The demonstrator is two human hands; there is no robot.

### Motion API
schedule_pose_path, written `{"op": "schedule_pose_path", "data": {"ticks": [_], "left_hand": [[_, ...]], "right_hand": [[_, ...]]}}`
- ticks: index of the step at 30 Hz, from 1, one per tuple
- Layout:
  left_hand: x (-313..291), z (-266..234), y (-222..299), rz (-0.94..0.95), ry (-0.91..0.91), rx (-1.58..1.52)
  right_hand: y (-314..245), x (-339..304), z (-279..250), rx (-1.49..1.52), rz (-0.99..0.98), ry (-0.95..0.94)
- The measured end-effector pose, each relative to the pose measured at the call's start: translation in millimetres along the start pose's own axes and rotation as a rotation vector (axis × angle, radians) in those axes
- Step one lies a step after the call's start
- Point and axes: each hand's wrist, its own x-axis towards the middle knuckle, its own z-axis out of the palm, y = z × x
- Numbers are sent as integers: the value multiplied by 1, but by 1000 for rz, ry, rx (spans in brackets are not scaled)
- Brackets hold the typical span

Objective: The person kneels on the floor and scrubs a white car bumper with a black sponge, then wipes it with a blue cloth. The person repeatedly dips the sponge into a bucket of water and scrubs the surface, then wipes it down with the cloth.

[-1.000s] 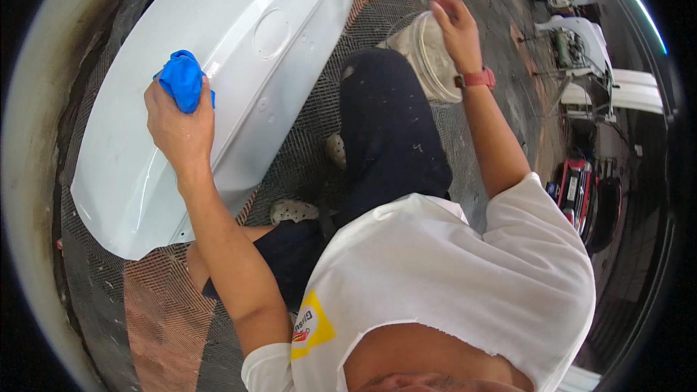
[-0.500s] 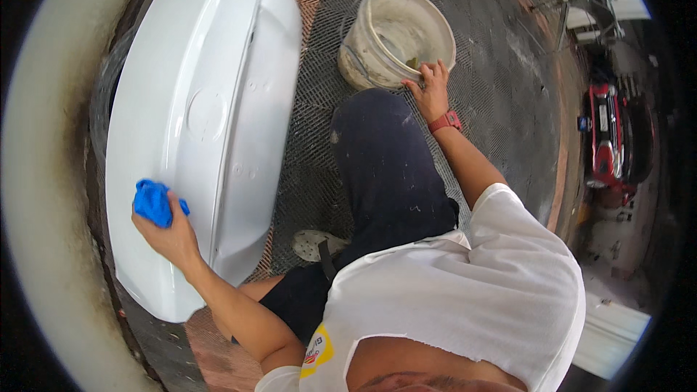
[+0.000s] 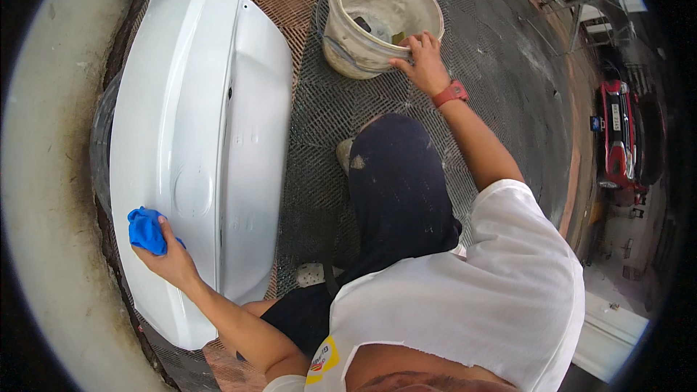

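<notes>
My left hand (image 3: 165, 252) is closed around a crumpled blue cloth (image 3: 147, 231). The cloth rests against a white car trunk lid (image 3: 163, 145), near its left edge. My right hand (image 3: 427, 65) grips the near right rim of a dirty whitish plastic bucket (image 3: 339, 38), with the fingers hooked over into it. Inside the bucket are a small dark piece (image 3: 362, 24) and an olive-green piece (image 3: 398, 38); what they are I cannot tell.
Ribbed black floor matting (image 3: 319, 138) with reddish-brown sections lies under everything. A pale stained wall (image 3: 51, 174) runs along the left, close to the lid. A round black object (image 3: 105, 138) shows beneath the lid. Far right stands a red car (image 3: 617, 131).
The view has shifted, so the lid sits lower and the bucket higher in the picture. The dark piece in the bucket has come into sight. Both hands keep their holds.
</notes>
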Motion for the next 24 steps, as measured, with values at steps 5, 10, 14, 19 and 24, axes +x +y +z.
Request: {"op": "schedule_pose_path", "data": {"ticks": [5,10,14,19,24], "left_hand": [[11,28,16,-108,46,-20],[20,38,17,-175,-45,5],[23,39,6,-205,-72,85],[19,37,0,-307,-62,219],[20,39,16,-299,-28,185]], "right_hand": [[50,118,-8,617,-32,-285],[72,230,79,226,-219,-429],[85,246,158,-277,-399,-720],[93,221,225,-66,-254,-786],[111,218,256,-194,-126,-1016]]}}
